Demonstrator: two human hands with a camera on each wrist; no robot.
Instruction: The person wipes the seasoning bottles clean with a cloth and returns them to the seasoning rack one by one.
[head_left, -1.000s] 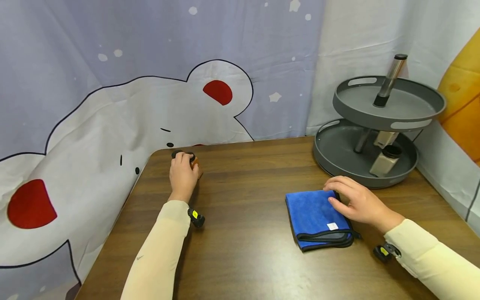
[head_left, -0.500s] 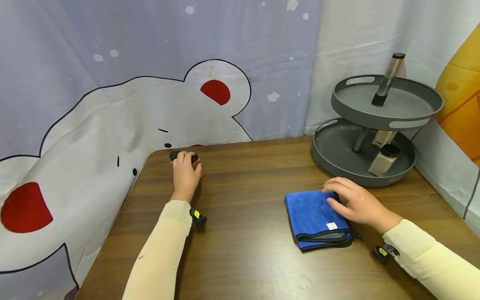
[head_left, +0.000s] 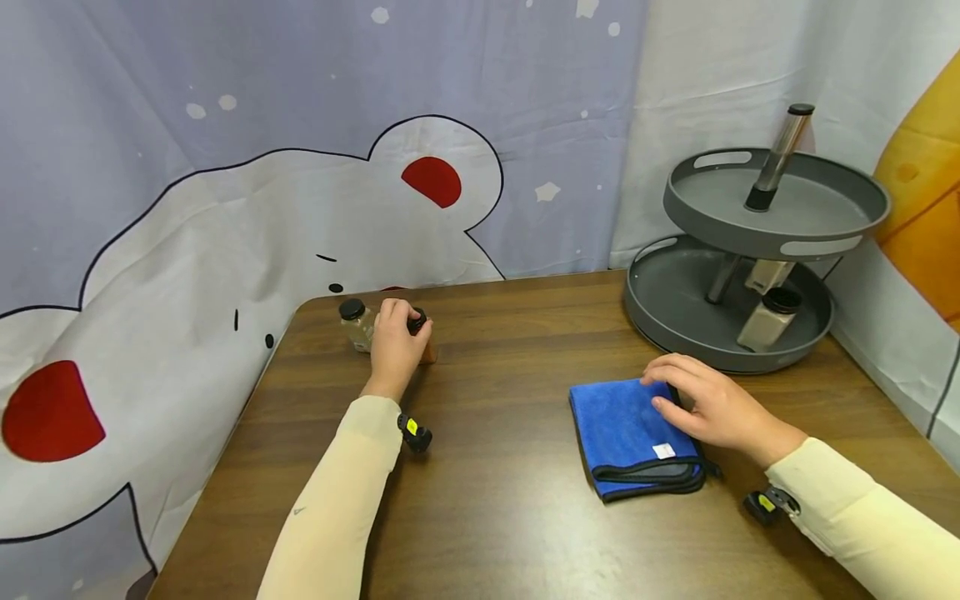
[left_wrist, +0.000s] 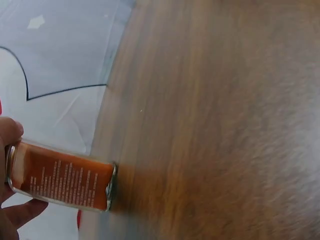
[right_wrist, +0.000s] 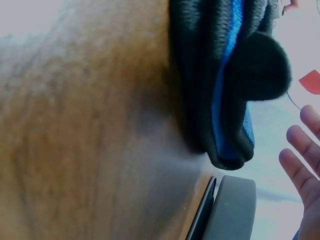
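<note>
My left hand (head_left: 396, 350) grips a glass spice jar (left_wrist: 62, 177) of orange-red powder near its top, at the table's far left. Its black lid shows between my fingers in the head view, and white print covers one side in the left wrist view. Just left of that hand, a second jar (head_left: 356, 325) with pale contents and a black lid stands on the table. My right hand (head_left: 708, 404) hovers with relaxed fingers over the edge of a folded blue cloth (head_left: 630, 425) with black trim, holding nothing. Whether its fingertips touch the cloth is unclear.
A grey two-tier round tray (head_left: 682, 208) stands at the back right of the wooden table (head_left: 487, 500). Its lower tier bears a pale jar (head_left: 768, 321) with a black lid and another jar (head_left: 768, 275) partly hidden by the upper tier. A printed curtain (head_left: 562, 125) hangs behind.
My left hand has moved right with the orange-red spice jar, away from the pale jar, which now shows more fully. My right hand has stayed by the cloth.
</note>
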